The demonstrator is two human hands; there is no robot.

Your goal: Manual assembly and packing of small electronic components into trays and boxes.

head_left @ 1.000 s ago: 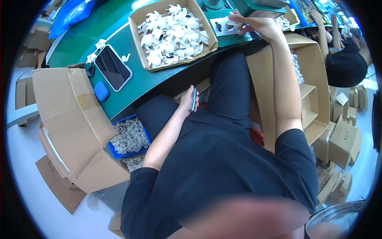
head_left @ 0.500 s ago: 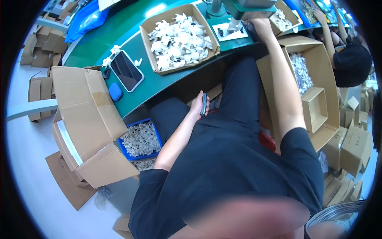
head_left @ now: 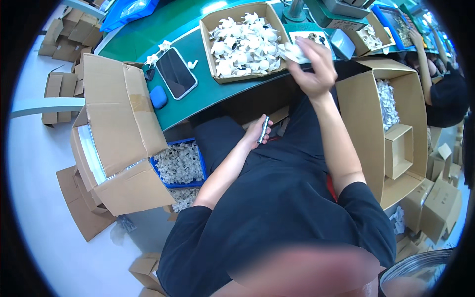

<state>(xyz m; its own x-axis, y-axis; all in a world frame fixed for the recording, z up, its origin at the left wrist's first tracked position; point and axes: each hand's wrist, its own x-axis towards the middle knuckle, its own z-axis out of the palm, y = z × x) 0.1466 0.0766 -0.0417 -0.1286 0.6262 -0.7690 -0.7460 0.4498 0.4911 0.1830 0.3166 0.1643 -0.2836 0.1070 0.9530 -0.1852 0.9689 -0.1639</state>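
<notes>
My right hand (head_left: 316, 72) is raised at the table edge, thumb and fingers closed about a white bladed plastic piece (head_left: 293, 52), like a small fan wheel. Just left of it stands a shallow cardboard box (head_left: 213, 64) heaped with similar white pieces (head_left: 245, 45). Beyond the hand is a green bench press (head_left: 329, 17), with a white plate and small round fittings on its base. Over my lap, my left hand (head_left: 256, 131) grips a short dark stick-like object (head_left: 263, 129) with a shiny side; I cannot tell its kind.
On the green table (head_left: 205, 101) lie a phone (head_left: 175, 73), a white earbud (head_left: 192, 64) and a blue case (head_left: 158, 97). Cardboard boxes (head_left: 114, 109) and a blue bin (head_left: 204, 166) of greyish parts stand left; a large carton (head_left: 363, 128) stands right. Another person (head_left: 445, 101) works at far right.
My right hand has come back from the press toward the box and now holds a white bladed piece. The one on the press base is gone. My left hand keeps its dark stick-like object.
</notes>
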